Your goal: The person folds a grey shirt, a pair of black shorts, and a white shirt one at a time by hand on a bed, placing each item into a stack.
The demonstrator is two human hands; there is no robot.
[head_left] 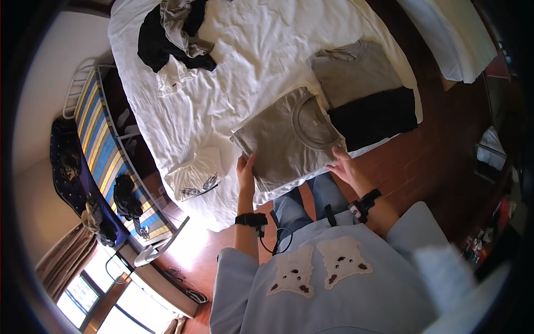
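The folded grey-brown shirt (270, 145) is held flat at the near edge of the bed (239, 94), between both hands. Its left edge is pinched by the fingers of the left hand (245, 168), with the forearm extended forward. Its near right corner is held by the fingers of the right hand (346, 167), slightly spread, with the forearm angled inward. Beyond the right fingers, a black garment (374, 118) and a grey shirt (353, 75) are laid. A printed white shirt (194, 173) is positioned left of the left fingers.

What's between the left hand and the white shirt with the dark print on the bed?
Nothing but bare white sheet between the left hand and the printed white shirt. Shows in the head view.
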